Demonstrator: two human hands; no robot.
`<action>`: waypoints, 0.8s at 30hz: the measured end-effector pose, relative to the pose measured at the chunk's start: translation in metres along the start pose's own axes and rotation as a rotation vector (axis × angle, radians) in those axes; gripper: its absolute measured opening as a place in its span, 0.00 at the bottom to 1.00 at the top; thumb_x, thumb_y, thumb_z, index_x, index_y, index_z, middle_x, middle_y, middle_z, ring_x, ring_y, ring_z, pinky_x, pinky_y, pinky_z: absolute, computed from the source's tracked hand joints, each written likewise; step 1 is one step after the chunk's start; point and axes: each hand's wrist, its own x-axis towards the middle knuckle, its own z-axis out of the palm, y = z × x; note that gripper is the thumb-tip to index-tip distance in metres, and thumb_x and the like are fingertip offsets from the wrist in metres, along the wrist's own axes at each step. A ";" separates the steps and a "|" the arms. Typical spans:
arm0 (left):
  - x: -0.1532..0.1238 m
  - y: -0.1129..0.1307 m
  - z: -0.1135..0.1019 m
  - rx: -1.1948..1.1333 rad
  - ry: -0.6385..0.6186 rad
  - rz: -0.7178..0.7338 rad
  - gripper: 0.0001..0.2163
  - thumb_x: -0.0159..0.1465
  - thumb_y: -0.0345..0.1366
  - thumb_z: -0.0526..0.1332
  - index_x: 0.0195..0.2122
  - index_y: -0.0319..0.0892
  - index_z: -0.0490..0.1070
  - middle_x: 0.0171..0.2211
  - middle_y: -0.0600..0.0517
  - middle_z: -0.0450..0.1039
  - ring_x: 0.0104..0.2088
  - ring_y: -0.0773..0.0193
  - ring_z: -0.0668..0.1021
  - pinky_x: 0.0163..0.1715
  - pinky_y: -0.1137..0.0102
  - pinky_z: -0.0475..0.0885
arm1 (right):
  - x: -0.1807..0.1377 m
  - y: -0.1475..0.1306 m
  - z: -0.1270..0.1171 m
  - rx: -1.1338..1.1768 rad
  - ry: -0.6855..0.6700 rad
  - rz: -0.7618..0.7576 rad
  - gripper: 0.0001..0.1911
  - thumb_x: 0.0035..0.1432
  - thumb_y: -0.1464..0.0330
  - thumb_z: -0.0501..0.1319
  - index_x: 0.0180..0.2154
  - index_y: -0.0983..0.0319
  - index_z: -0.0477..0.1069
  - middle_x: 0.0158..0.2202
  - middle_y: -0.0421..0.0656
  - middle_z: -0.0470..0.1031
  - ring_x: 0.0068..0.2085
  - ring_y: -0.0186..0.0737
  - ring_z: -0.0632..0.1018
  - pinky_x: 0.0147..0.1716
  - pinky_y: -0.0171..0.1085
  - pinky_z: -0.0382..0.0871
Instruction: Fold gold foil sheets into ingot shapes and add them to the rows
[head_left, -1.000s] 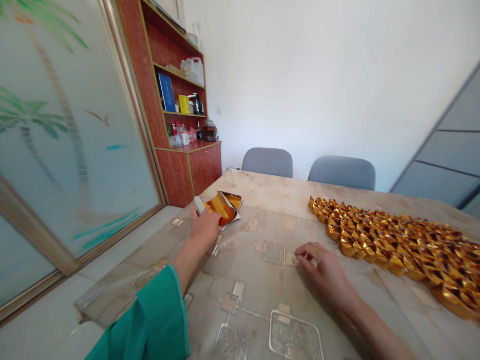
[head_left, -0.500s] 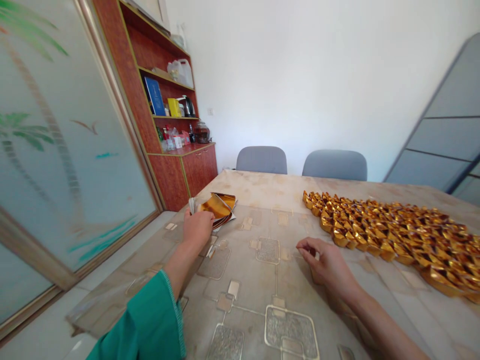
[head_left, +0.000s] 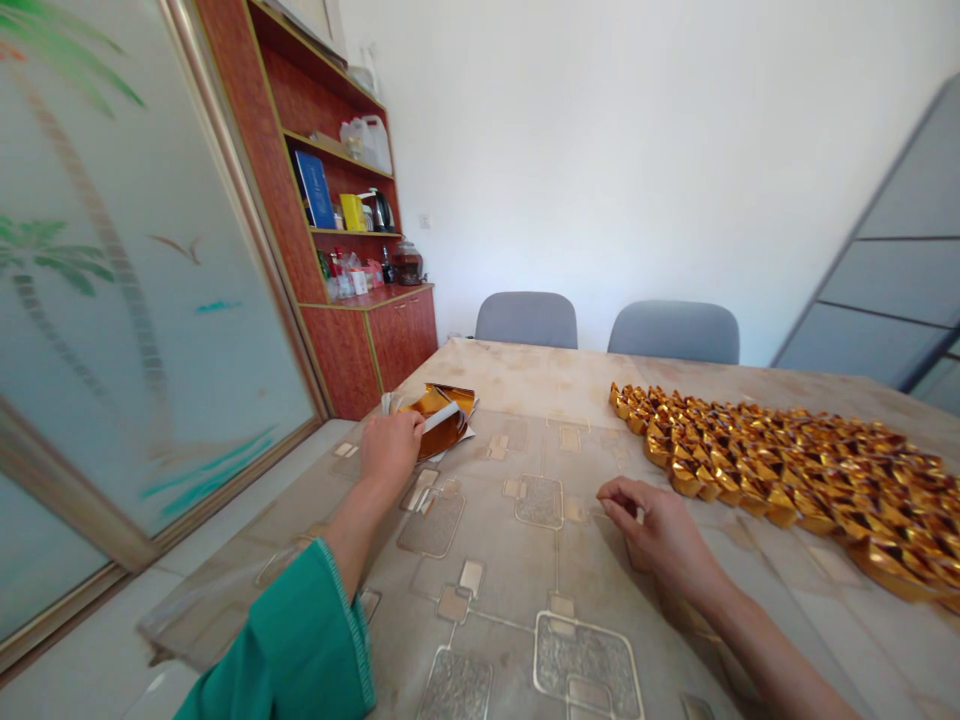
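A stack of gold foil sheets is lying just left of the frame's centre, slightly bent and uneven at its edges. One sheet is showing a pale strip of its underside across the top of the stack. The left hand is meeting it from the left, its fingers closing narrowly on the strip's end. The step in hand appears to be separating this one sheet from those beneath; the next move, by my judgement, is calling for a light, flat pinch so that a second sheet is not clinging along.

The right hand, right of centre, is hanging low over the worktop, thumb and finger tips coming together in a narrow loop; nothing is visibly sitting between them. It is staying well apart from the stack.

Counting: one stack is showing, its sheets overlapping too closely to number. Folded gold pieces are filling the right of the frame in packed rows, dozens at least, blurring past exact count. Two grey chairs are standing at the worktop's far edge. In the upper left, one cabinet is carrying one blue book, one kettle and one jar.
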 end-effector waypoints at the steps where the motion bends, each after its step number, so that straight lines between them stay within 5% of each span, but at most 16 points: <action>1: 0.001 -0.001 0.001 0.001 0.013 -0.008 0.14 0.66 0.36 0.54 0.40 0.44 0.81 0.34 0.44 0.81 0.36 0.50 0.80 0.40 0.62 0.66 | 0.000 0.000 0.000 0.000 -0.002 0.003 0.10 0.61 0.69 0.53 0.31 0.59 0.71 0.27 0.40 0.76 0.29 0.41 0.74 0.31 0.37 0.64; 10: 0.000 -0.003 -0.004 0.021 0.231 -0.111 0.15 0.65 0.38 0.51 0.42 0.43 0.78 0.33 0.45 0.81 0.37 0.52 0.80 0.57 0.56 0.58 | 0.001 0.002 0.000 0.028 0.000 0.017 0.11 0.61 0.66 0.52 0.30 0.59 0.71 0.28 0.41 0.76 0.30 0.42 0.74 0.31 0.38 0.64; 16: 0.002 -0.006 -0.004 -0.111 0.542 -0.153 0.09 0.61 0.35 0.55 0.40 0.44 0.74 0.31 0.49 0.80 0.32 0.55 0.79 0.56 0.57 0.61 | 0.001 -0.006 -0.002 0.105 0.067 0.048 0.11 0.59 0.63 0.54 0.31 0.60 0.72 0.27 0.42 0.75 0.29 0.42 0.73 0.31 0.39 0.65; 21: -0.008 0.011 -0.002 -0.368 0.812 0.262 0.07 0.64 0.30 0.56 0.37 0.42 0.73 0.37 0.49 0.80 0.39 0.59 0.79 0.57 0.59 0.63 | 0.002 -0.012 -0.004 0.395 0.096 0.167 0.15 0.57 0.56 0.59 0.35 0.60 0.74 0.28 0.43 0.76 0.32 0.44 0.75 0.34 0.40 0.67; 24: -0.028 0.039 0.001 -0.504 0.758 0.658 0.08 0.66 0.28 0.56 0.39 0.43 0.74 0.37 0.50 0.81 0.39 0.61 0.79 0.49 0.62 0.69 | 0.000 -0.017 -0.007 0.775 0.002 0.317 0.23 0.59 0.50 0.57 0.44 0.60 0.74 0.35 0.46 0.80 0.34 0.42 0.76 0.37 0.40 0.69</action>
